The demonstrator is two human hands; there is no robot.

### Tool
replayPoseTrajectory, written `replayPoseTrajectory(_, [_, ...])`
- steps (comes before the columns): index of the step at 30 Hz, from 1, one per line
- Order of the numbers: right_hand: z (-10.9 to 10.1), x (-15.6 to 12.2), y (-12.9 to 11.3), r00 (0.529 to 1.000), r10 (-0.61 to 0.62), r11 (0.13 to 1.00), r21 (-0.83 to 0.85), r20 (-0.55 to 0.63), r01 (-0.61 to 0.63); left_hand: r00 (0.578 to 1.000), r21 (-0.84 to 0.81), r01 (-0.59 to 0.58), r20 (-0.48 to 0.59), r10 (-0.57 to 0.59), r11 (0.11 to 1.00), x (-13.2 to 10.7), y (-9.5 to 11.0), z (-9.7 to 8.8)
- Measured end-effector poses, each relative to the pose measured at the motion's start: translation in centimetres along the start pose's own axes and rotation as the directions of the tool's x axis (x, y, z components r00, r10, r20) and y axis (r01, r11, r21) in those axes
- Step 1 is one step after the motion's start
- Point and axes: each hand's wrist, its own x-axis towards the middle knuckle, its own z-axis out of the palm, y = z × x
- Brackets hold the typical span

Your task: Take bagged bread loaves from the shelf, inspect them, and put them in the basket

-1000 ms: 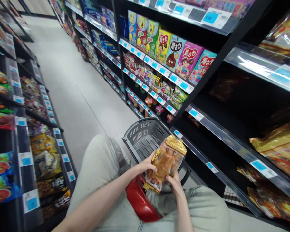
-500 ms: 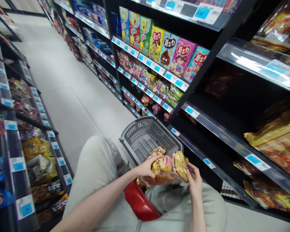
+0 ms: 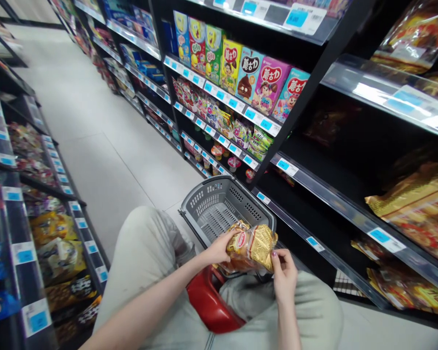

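A clear and gold bag of bread with a red oval logo is held low, over the near end of a grey shopping basket. My left hand grips the bag's left side, thumb across the front. With thumb and fingers closed, my right hand pinches the lower right edge of the gold end. Beneath the bag, between my legs, lies a shiny red object whose kind I cannot make out. The basket's visible far part holds nothing; its near end is hidden by the bag.
Boxed snacks and small bags line the shelf unit ahead. More gold bread bags lie on the right-hand shelves, close to my right knee. On the left stands another rack with bagged goods. A tiled aisle floor runs between them.
The bag has turned, so its gold end faces me more and the logo has swung left. My right hand has moved slightly left with it. The left hand keeps its hold.
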Motion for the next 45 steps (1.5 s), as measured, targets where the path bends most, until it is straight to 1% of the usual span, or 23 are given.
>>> replayPoseTrajectory(2, [1.1,-0.6,-0.5,0.998,-0.066,0.996,-0.062,-0.014,0.065,0.997,0.060,-0.076,-0.022,0.078,0.995,-0.3,1.7,-0.2])
replayPoseTrajectory(4, [2.0,-1.2,-1.0,0.988,-0.152,0.978,-0.147,-0.020,0.147,0.977,0.015,-0.213,-0.014,0.214,0.977,-0.8,3.9,-0.5])
replayPoseTrajectory(6, [2.7,-1.6,-1.5,0.977,-0.215,0.954,-0.211,0.006,0.211,0.948,-0.013,-0.318,-0.030,0.317,0.948,-1.3,5.9,-0.7])
replayPoseTrajectory(7, [2.9,-1.8,-1.7,0.973,-0.228,0.947,-0.225,0.030,0.228,0.936,-0.013,-0.349,-0.057,0.347,0.937,-1.5,6.7,-0.8])
replayPoseTrajectory(9, [3.3,-2.0,-2.1,0.970,-0.231,0.944,-0.224,0.075,0.242,0.924,-0.013,-0.361,-0.136,0.357,0.932,-2.0,7.7,-0.9])
replayPoseTrajectory(12, [3.6,-2.1,-2.2,0.971,-0.223,0.956,-0.178,0.080,0.235,0.933,-0.048,-0.298,-0.224,0.281,0.953,-2.3,8.0,-1.0])
replayPoseTrajectory(15, [3.7,-2.2,-1.9,0.970,-0.231,0.959,-0.150,0.074,0.240,0.954,-0.077,-0.191,-0.249,0.167,0.979,-2.4,8.0,-1.3])
replayPoseTrajectory(16, [3.7,-2.3,-1.7,0.974,-0.215,0.964,-0.143,0.076,0.224,0.957,-0.085,-0.152,-0.260,0.125,0.985,-2.3,8.0,-1.4])
replayPoseTrajectory(17, [3.7,-2.3,-1.5,0.981,-0.178,0.973,-0.134,0.076,0.186,0.958,-0.095,-0.112,-0.274,0.082,0.989,-2.3,8.1,-1.5])
replayPoseTrajectory(19, [3.6,-2.4,-1.0,0.997,-0.055,0.993,-0.103,0.059,0.061,0.955,-0.139,-0.038,-0.295,-0.005,0.989,-2.2,8.2,-1.5])
replayPoseTrajectory(21, [3.5,-2.5,-0.6,0.998,0.059,0.996,-0.072,0.024,-0.057,0.951,-0.224,0.021,-0.297,-0.088,0.974,-2.1,8.2,-1.4])
replayPoseTrajectory(22, [3.5,-2.5,-0.5,0.996,0.089,0.994,-0.067,-0.001,-0.089,0.949,-0.265,0.038,-0.294,-0.118,0.964,-2.0,8.2,-1.3])
replayPoseTrajectory(24, [3.4,-2.4,-0.4,0.993,0.105,0.991,-0.075,-0.063,-0.109,0.946,-0.311,0.053,-0.289,-0.148,0.949,-1.8,8.1,-1.3])
replayPoseTrajectory(27, [3.5,-2.1,-0.6,0.984,0.120,0.990,-0.053,-0.135,-0.128,0.947,-0.310,0.062,-0.281,-0.153,0.949,-1.6,7.9,-1.3])
replayPoseTrajectory(29, [3.5,-1.9,-0.5,0.982,0.144,0.990,0.012,-0.126,-0.143,0.956,-0.312,0.069,-0.251,-0.152,0.948,-1.6,7.6,-1.4])
replayPoseTrajectory(32, [3.3,-1.6,0.0,0.980,0.190,0.979,0.089,-0.062,-0.184,0.975,-0.314,0.059,-0.184,-0.122,0.948,-1.8,7.4,-1.6])
replayPoseTrajectory(33, [3.1,-1.5,0.3,0.979,0.201,0.975,0.103,-0.043,-0.196,0.983,-0.300,0.035,-0.161,-0.087,0.953,-1.9,7.5,-1.7])
replayPoseTrajectory(35, [2.8,-1.4,0.7,0.979,0.202,0.971,0.128,0.000,-0.200,0.989,-0.198,-0.075,-0.137,0.049,0.977,-2.1,7.6,-1.9])
replayPoseTrajectory(37, [2.5,-1.2,1.1,0.983,0.180,0.971,0.155,0.036,-0.183,0.969,-0.013,-0.224,-0.114,0.221,0.975,-2.3,7.9,-2.1])
replayPoseTrajectory(38, [2.4,-1.1,1.2,0.985,0.169,0.971,0.161,0.045,-0.174,0.953,0.081,-0.280,-0.091,0.287,0.956,-2.3,7.9,-2.1])
replayPoseTrajectory(39, [2.3,-0.9,1.3,0.986,0.160,0.973,0.161,0.045,-0.165,0.943,0.154,-0.314,-0.065,0.327,0.937,-2.3,7.9,-2.1])
replayPoseTrajectory(42, [2.2,-0.7,1.3,0.989,0.142,0.979,0.140,0.033,-0.145,0.941,0.261,-0.326,-0.002,0.338,0.909,-2.3,7.7,-2.0])
replayPoseTrajectory(45, [2.4,-0.9,0.9,0.992,0.129,0.984,0.121,0.014,-0.129,0.952,0.315,-0.287,-0.012,0.306,0.905,-2.3,7.3,-1.7])
